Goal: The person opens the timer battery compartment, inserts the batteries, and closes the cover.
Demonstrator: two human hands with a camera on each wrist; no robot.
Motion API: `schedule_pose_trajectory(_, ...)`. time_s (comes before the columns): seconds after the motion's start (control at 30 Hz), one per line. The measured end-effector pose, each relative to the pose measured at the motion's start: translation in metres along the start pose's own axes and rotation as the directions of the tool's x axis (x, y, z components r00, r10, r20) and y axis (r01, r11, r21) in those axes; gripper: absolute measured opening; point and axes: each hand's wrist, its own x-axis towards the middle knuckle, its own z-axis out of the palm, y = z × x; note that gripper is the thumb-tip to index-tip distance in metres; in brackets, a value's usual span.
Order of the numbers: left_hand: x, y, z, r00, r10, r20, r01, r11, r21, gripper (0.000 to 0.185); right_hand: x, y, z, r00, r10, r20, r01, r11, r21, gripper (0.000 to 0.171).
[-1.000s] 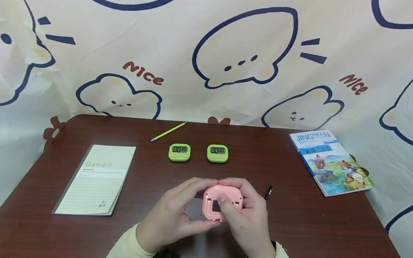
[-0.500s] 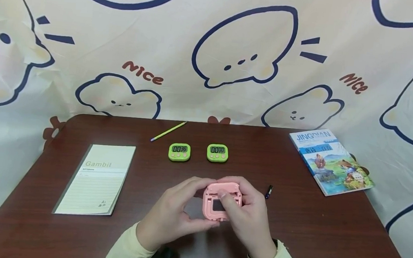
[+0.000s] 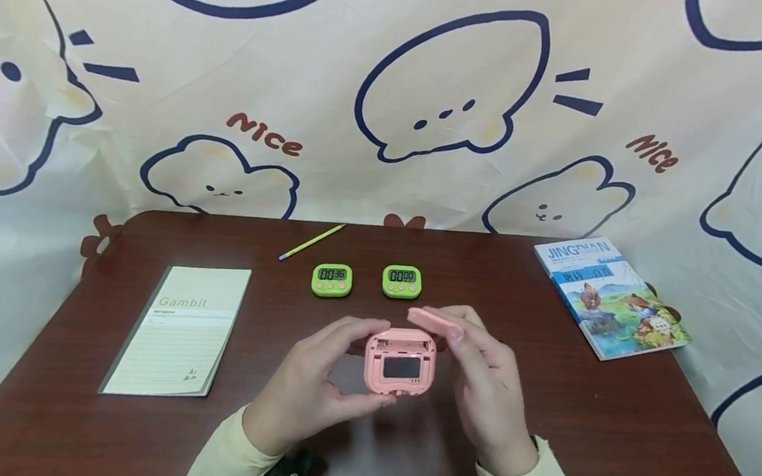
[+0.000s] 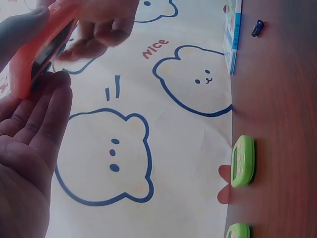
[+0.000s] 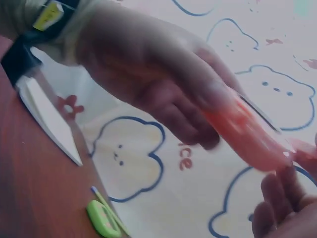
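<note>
My left hand [image 3: 314, 379] holds a pink timer [image 3: 398, 382] between thumb and fingers, its back turned up. A dark rectangle sits in the middle of that back, below a narrow uncovered slot along the top edge. A flat pink cover [image 3: 432, 322] is pinched between the thumb and fingers of my right hand [image 3: 492, 399], tilted just above the timer's upper right and apart from it. In the left wrist view the timer [image 4: 20, 67] shows edge-on in the left hand. Motion blurs the pink parts in the right wrist view.
Two green timers [image 3: 332, 280] and a green pencil [image 3: 312, 242] lie behind the hands on the brown table [image 3: 622, 440]. A notebook [image 3: 175, 333] is at left, a blue-covered book [image 3: 610, 300] at far right. The left wrist view shows a small dark cylinder [image 4: 257, 28] on the table.
The pink cover has come off the timer's back and moved up and right with my right hand. My left hand has shifted slightly left with the timer.
</note>
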Motion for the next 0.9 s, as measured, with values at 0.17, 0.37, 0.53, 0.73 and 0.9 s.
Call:
schedule_pose_trajectory(0.17,0.000,0.001,-0.004,1.000,-0.023,-0.011,0.023,1.000,0.000,0.078,0.002,-0.002,-0.018,0.997,0.028,-0.071,-0.040,0.984,-0.172,0.027)
schedule_pose_trajectory(0.37,-0.001,0.001,-0.009,0.999,-0.021,-0.037,0.021,1.000,0.009,0.078,-0.008,0.011,-0.033,0.988,0.062,-0.140,-0.105,0.940,-0.325,0.026)
schedule_pose_trajectory(0.53,-0.002,0.001,-0.011,0.999,-0.006,-0.046,0.006,1.000,0.003,0.077,-0.017,0.026,-0.041,0.989,0.094,-0.113,-0.128,0.927,-0.351,0.026)
schedule_pose_trajectory(0.73,-0.002,0.001,-0.013,0.999,-0.022,-0.041,0.022,1.000,0.004,0.078,-0.027,0.042,-0.042,0.956,0.237,-0.173,-0.284,0.894,-0.347,0.018)
schedule_pose_trajectory(0.9,-0.002,0.002,-0.015,0.999,-0.009,-0.052,0.010,1.000,0.014,0.080,-0.031,0.059,-0.044,0.922,0.370,-0.117,-0.385,0.834,-0.395,0.011)
